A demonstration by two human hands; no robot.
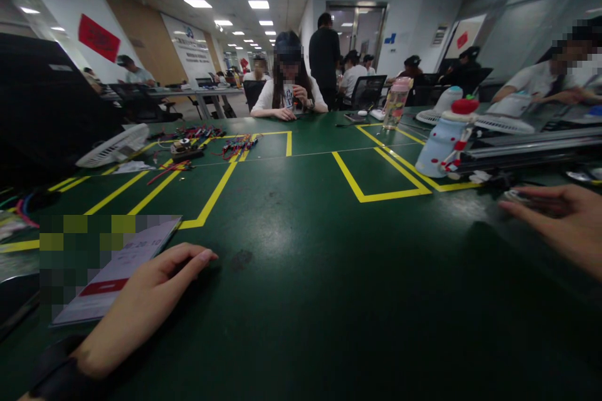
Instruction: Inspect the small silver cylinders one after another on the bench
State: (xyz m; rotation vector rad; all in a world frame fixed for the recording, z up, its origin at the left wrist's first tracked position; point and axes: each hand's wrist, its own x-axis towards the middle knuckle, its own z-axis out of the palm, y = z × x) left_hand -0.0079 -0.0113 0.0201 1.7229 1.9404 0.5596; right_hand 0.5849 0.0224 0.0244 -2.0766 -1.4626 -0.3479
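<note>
My left hand [162, 279] rests on the green table [301, 276], its thumb and fingers drawn together at the tips, with nothing visible in them. It lies against the right edge of a flat, tablet-like screen [117, 269], covering part of it. Far to the right, my right hand [569, 213] is raised a little over the table. Between its thumb and fingers is a small, silvery, rounded object [515, 196]; it is partly hidden and its kind is unclear. A blue bottle with a strawberry-like top [435, 147] stands just beyond this hand.
Yellow tape lines [395, 196] mark the table. Bundles of wires [237, 146] and a white fan [115, 145] lie at the left. Metal rails [531, 149] stretch along the right, near a pink-lidded bottle [396, 103]. A person [289, 97] sits opposite.
</note>
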